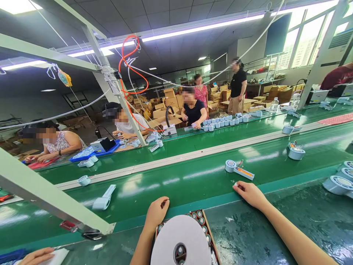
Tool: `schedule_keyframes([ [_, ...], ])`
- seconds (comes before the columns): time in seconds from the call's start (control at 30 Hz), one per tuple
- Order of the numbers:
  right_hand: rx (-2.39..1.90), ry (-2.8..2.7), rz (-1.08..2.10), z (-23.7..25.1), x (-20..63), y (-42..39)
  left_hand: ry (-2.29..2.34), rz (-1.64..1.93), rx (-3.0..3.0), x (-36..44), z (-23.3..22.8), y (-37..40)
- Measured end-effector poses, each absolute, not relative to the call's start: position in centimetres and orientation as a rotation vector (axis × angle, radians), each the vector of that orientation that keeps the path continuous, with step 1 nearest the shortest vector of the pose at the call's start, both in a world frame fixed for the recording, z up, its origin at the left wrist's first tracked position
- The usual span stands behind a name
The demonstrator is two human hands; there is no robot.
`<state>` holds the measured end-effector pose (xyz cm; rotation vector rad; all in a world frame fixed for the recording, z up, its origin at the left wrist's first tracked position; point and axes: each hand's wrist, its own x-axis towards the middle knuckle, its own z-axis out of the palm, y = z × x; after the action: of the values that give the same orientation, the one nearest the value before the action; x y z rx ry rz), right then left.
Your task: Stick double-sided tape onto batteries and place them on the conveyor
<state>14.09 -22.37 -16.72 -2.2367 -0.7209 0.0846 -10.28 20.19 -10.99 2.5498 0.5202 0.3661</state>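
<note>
My left hand (157, 212) rests at the near edge of the green conveyor belt, fingers curled together; whatever they may hold is hidden. Beside it stands a cardboard box of cylindrical batteries (204, 229), partly covered by a large white reel-like disc (165, 241) with a hole in its middle. At the belt's near edge, my right hand (249, 194) pinches a small whitish piece (235, 184), too small to name. Just beyond those fingertips lies a pale blue handheld fan housing (230, 166), its open handle (245, 173) showing an orange strip and loose wires.
More fan housings lie on the belt (176, 191), one at left (104, 198) and one at right (296, 151). Several round fan heads (338, 184) crowd the right edge. A slanted metal post (55, 198) stands at left, near another person's hand (38, 255). Co-workers sit across the belt.
</note>
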Motion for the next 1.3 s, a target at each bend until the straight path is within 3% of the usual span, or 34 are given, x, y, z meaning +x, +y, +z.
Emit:
schedule_keyframes([
  [0.83, -2.235, -0.726, 0.074, -16.3, 13.7, -22.4, 0.512, 0.463, 2.536, -10.1, -10.7, 19.7],
  [1.03, -2.235, -0.737, 0.033, -15.1, 13.3, -22.3, 0.449, 0.583, 2.519, -12.6, -5.4, 16.9],
  [1.17, -2.283, -0.693, 0.029, -14.3, 13.0, -23.1, 0.034, 0.367, 2.693, -19.0, -0.1, 10.6],
  [1.3, -2.334, -0.605, 0.085, -13.7, 14.0, -23.6, -0.309, 0.295, 3.007, -23.6, -0.1, 4.5],
])
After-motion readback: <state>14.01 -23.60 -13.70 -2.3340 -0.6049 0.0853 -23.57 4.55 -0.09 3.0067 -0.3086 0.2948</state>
